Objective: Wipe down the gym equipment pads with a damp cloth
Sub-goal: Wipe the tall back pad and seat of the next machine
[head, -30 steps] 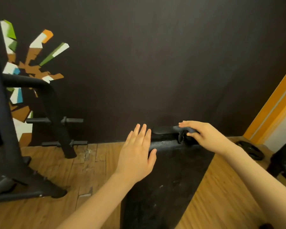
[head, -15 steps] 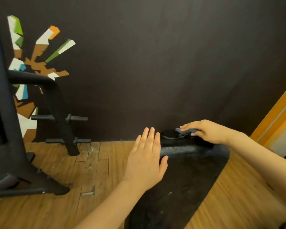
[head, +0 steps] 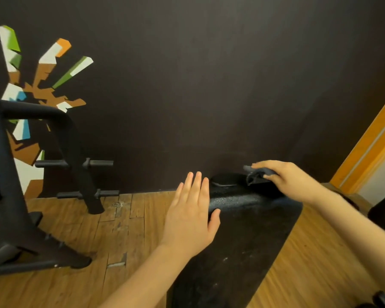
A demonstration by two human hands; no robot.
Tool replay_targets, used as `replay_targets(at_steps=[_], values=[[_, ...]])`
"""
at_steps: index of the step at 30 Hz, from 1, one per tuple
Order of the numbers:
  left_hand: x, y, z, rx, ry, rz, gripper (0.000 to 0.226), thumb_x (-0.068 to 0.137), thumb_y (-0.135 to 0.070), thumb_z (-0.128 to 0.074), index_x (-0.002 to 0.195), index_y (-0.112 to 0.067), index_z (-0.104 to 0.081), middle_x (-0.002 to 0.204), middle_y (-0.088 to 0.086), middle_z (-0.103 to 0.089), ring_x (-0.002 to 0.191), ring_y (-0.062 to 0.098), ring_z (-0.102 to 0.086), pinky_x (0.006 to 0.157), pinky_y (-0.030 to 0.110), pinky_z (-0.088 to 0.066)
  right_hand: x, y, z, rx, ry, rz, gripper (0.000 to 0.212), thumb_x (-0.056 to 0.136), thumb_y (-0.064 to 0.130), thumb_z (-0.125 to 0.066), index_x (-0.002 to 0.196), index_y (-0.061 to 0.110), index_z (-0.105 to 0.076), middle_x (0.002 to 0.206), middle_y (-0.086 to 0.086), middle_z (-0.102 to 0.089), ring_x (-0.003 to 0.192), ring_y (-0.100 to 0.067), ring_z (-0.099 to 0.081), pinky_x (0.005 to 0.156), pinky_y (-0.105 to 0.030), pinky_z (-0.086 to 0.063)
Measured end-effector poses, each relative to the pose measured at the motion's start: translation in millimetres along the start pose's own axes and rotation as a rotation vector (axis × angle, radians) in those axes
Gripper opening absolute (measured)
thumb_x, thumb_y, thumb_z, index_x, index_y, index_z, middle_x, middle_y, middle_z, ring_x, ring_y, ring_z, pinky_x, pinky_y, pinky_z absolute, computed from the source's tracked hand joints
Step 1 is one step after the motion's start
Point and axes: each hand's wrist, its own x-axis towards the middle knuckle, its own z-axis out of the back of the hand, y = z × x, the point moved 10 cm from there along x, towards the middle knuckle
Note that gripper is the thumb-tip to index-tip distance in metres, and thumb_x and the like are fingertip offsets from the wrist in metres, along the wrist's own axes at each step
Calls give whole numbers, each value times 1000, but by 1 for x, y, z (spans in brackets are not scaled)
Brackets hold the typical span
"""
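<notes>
Pressing our dark cloth (head: 259, 173) w/ curled right-hand grip (head: 291, 181) at the bench (head: 242, 241) pad's far end, left hand (head: 190, 215) flat, empty; cloth could slip off edge.

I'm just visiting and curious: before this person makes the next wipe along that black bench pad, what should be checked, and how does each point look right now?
1. Dark grey cloth in the right hand: ok, fingers lie over it at the pad's far end.
2. Cloth touching the black textured bench pad: ok.
3. Cloth damp: cannot tell.
4. Left hand out of the wiping path: not ok, it is open at the pad's left edge, thumb over the pad.
5. Pad already clean: not ok, pale specks show on its near part.
</notes>
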Motion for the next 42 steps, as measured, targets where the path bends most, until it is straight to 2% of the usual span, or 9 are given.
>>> replay_targets(at_steps=[2,5,12,18,23,27,32,36,42], values=[[0,0,3,-10,-24,-4,66,88,-48,-31,135,-6,-51,137,12,-53,129,27,-48,102,39,-33,-6,53,-9,108,-89,119,39,90,2,-55,126,16,-55,126,10,-50,124,-10,-46,98,0,-23],[-2,2,8,-52,-72,25,68,88,-47,-34,141,-4,-33,142,12,-48,134,22,-33,105,40,-26,-10,108,-52,124,19,218,45,92,18,-55,135,22,-46,138,12,-44,131,-2,-35,109,-15,-24],[-5,-2,13,-107,-38,49,72,98,-50,-28,136,-19,24,159,1,13,134,10,24,111,26,11,-45,38,-31,152,-148,91,42,90,17,-58,130,28,-51,133,18,-45,124,-1,-42,105,-13,-28],[-5,-3,10,-83,35,61,82,95,-60,-28,150,-16,14,160,1,13,134,12,26,110,27,12,-65,-17,-9,157,-345,-221,33,90,12,-56,122,19,-58,128,5,-56,121,-17,-51,96,-18,-31],[-5,-4,10,-126,44,58,93,90,-62,-41,151,-16,12,160,1,12,135,9,24,109,25,14,-32,91,-47,119,-238,10,43,92,17,-55,134,19,-48,138,2,-49,128,-13,-44,106,-21,-30],[-6,-3,12,-106,50,61,94,91,-62,-40,149,-15,17,160,2,13,134,9,25,109,25,12,-41,74,-42,153,-234,85,46,91,14,-56,132,31,-45,132,6,-52,120,-4,-48,102,-21,-39],[-7,-5,13,-69,80,69,90,92,-64,-33,149,-16,17,159,1,15,142,14,20,113,28,8,-77,-29,-2,225,-505,-194,33,90,6,-56,120,18,-60,120,7,-57,117,-19,-54,98,-20,-33],[-7,-5,13,-54,91,94,89,92,-64,-33,151,-16,13,160,1,12,144,15,17,113,28,7,-71,-21,-8,274,-591,-335,27,90,5,-55,115,11,-63,119,-5,-62,116,-23,-53,98,-19,-28],[-8,-9,15,-91,43,120,80,95,-57,-33,152,-15,5,161,0,2,144,12,13,110,24,5,-52,76,-37,202,-368,30,42,87,31,-61,127,17,-56,127,4,-57,120,-5,-45,100,-13,-25]])
